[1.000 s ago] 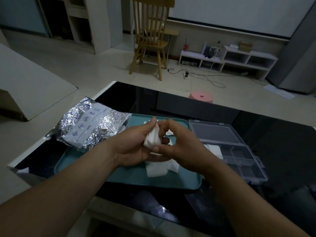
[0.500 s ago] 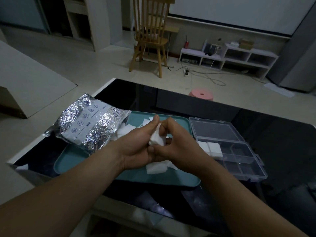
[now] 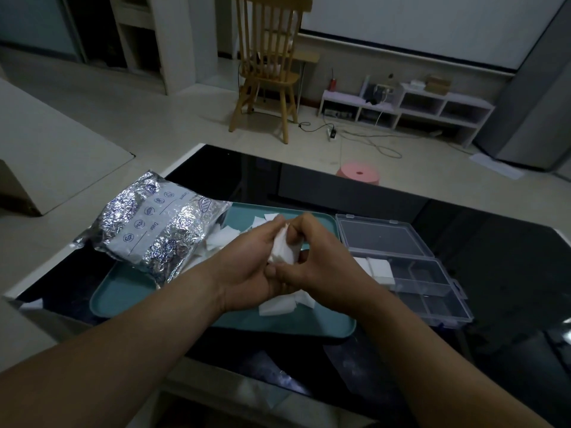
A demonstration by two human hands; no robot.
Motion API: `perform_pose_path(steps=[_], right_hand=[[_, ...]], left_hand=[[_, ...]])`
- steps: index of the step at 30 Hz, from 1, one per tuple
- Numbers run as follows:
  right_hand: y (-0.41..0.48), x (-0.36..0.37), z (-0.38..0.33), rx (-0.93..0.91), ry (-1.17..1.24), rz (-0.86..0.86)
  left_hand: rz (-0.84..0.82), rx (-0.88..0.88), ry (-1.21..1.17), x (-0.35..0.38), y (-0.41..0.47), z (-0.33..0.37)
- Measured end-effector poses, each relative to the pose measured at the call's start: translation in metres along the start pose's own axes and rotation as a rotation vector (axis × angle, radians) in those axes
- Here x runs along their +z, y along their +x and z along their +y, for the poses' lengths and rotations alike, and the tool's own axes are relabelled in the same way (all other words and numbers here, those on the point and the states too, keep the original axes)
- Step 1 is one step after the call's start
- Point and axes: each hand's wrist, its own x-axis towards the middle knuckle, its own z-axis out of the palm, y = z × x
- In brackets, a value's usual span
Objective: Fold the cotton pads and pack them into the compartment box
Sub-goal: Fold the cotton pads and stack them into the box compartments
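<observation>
Cotton pad (image 3: 282,251) pinched in fingers (image 3: 304,225) of left hand (image 3: 247,268) and right hand (image 3: 326,268), fold mostly hidden

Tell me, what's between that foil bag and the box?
Head view: the teal tray with loose cotton pads; above it, left hand and right hand grip one pad.

One head-worn, wide-angle view.
Faces forward and down, close over the tabletop (image 3: 509,261); the floor (image 3: 185,125) lies beyond.
</observation>
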Motion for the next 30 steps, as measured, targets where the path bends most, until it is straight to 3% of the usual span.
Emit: perform_pose_path(steps=[6, 12, 18, 23, 26, 30], right_hand=[[-0.004, -0.006, -0.004, 0.02, -0.004, 0.08], [-0.012, -0.015, -0.002, 0.161, 0.095, 0.176], [-0.011, -0.016, 0.003, 0.287, 0.158, 0.207], [-0.012, -0.022, 0.005, 0.333, 0.213, 0.273], [-0.018, -0.026, 0.01, 0.347, 0.102, 0.291], [-0.027, -0.044, 0.023, 0.403, 0.158, 0.329]], left_hand=[[0.002, 0.003, -0.06, 0.0, 0.004, 0.0], [0.173, 0.187, -0.011, 0.012, 0.004, 0.0], [0.273, 0.218, 0.216, 0.025, 0.009, -0.013], [0.455, 0.326, 0.382, 0.037, 0.021, -0.015], [0.474, 0.338, 0.554, 0.049, 0.028, -0.023], [0.482, 0.378, 0.756, 0.063, 0.049, -0.037]])
